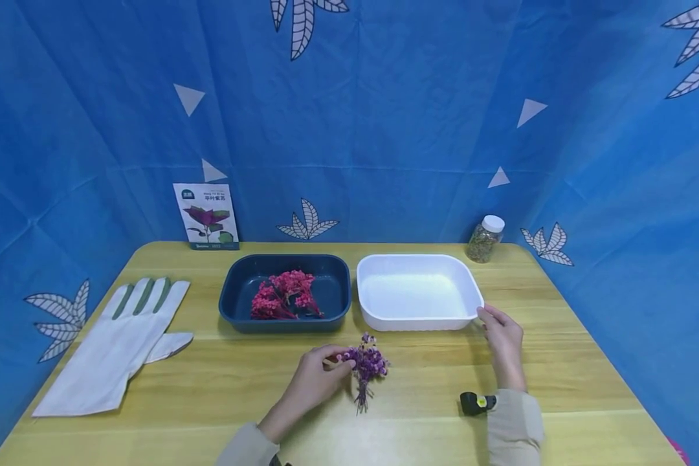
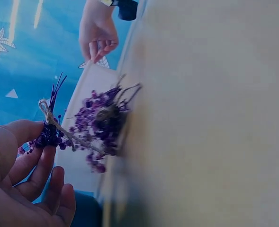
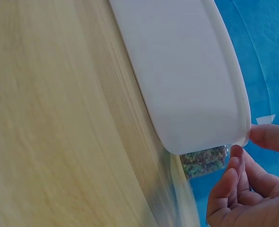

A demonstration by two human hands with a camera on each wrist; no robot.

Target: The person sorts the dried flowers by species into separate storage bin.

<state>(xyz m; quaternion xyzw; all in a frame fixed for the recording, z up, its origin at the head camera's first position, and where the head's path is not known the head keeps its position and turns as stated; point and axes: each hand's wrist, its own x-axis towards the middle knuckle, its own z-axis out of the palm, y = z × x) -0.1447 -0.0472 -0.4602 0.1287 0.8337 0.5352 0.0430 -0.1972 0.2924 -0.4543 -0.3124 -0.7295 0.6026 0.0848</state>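
Note:
My left hand (image 1: 320, 378) pinches purple dried flowers (image 1: 371, 364) between thumb and fingers above the front middle of the table. In the left wrist view a twine bow (image 2: 46, 112) shows by the pinched stems, and a second purple cluster (image 2: 101, 118) lies just beyond the fingertips; whether the two are joined I cannot tell. My right hand (image 1: 503, 336) pinches the near right corner of the white basin (image 1: 419, 323), thumb on the rim and fingers beneath. The white basin holds nothing that shows.
Left of the white basin stands a dark blue basin (image 1: 285, 325) with pink dried flowers (image 1: 285, 291) in it. White gloves (image 1: 101, 356) lie at the left. A seed packet (image 1: 206, 217) leans at the back left, and a lidded jar (image 1: 485, 239) stands at the back right.

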